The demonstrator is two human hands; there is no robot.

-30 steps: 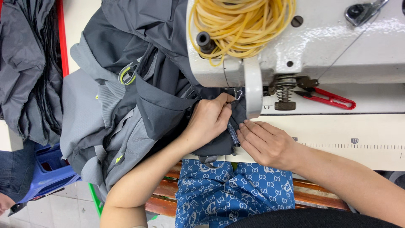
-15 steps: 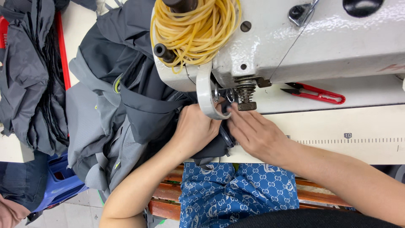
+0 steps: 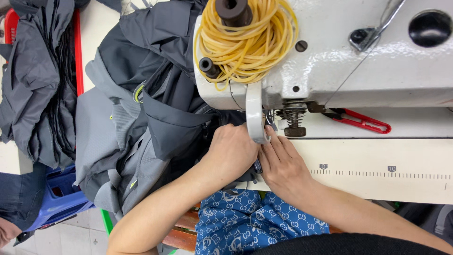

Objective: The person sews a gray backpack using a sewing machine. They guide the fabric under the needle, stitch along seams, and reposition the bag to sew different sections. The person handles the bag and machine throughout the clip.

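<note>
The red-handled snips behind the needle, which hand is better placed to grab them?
Probably the right hand. It lies flat on the table beside the dark grey fabric, on the same side as the red-handled snips. The left hand presses the fabric down under the sewing machine head, farther away.

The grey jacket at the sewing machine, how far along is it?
Done: not visible. In hand: left hand and right hand press the grey jacket flat at the sewing machine presser foot. Left: most of it lies bunched to the left.
</note>
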